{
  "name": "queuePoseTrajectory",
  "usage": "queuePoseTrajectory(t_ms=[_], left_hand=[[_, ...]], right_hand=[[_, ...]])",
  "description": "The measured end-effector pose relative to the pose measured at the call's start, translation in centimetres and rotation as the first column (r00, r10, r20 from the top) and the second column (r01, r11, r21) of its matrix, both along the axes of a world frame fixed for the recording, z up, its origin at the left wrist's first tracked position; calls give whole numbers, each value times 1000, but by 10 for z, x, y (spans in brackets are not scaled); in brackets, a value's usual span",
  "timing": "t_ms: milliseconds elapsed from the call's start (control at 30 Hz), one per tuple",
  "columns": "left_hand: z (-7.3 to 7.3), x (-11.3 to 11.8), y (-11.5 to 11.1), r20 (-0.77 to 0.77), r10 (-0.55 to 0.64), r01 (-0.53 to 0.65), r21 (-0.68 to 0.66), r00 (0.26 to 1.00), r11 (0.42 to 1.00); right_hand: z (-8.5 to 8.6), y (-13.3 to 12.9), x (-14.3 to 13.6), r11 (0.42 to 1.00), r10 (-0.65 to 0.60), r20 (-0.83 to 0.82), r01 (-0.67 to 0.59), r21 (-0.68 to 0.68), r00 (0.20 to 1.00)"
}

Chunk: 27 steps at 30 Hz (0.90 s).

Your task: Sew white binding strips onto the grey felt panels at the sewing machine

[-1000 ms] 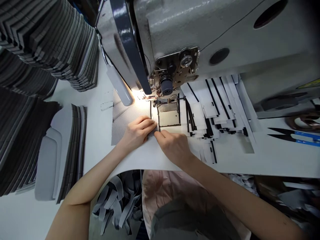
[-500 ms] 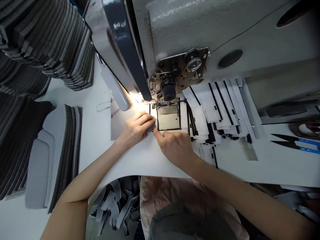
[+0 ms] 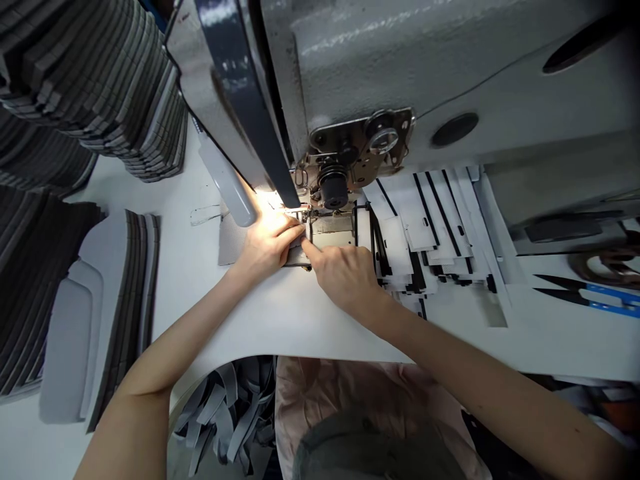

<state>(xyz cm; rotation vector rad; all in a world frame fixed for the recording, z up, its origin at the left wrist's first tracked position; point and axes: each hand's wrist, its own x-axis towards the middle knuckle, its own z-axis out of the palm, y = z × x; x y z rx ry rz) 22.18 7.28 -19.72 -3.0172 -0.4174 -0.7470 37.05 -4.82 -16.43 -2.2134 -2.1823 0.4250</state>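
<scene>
Cloth: a gray piece lies flat on the table below the head of the sewing machine, partly hidden by the left hand; its near edge faces the person.
Left hand: the left hand rests on the cloth, fingers close together and pointing toward the needle area; whether the thumb pinches the cloth, I cannot tell.
Right hand: the right hand has its index finger stretched toward the left fingertips, the other fingers curled; whether it grips the cloth edge, I cannot tell.
Machine: the sewing machine fills the top of the view; a metal plate sits just right of the cloth; a slim lamp throws a warm glow on the left hand.
Table: the white table has a curved front edge; white pieces with black strips overlap on the right; blue-handled snips lie beyond them.
Left side: tall gray stacks stand near the far edge; pale rounded pieces lean nearer.
Below: gray strips hang in a tangle; pink fabric covers the lap.
</scene>
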Motion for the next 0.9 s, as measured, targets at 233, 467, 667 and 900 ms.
queuePoseTrajectory(t_ms=[233,467,667,900], left_hand=[[0,-10,-3,37,-22,23,-29,999,999],[-14,-8,17,-1,63,-63,-54,998,997],[-21,0,25,66,88,-90,24,994,996],[-18,4,26,94,73,-77,40,993,996]], right_hand=[[-6,11,3,999,-33,20,33,31,999],[-10,2,0,998,35,-38,-32,60,999],[-15,-3,-3,995,43,-26,-40,90,999],[-19,-5,-2,994,59,1,-59,87,998]])
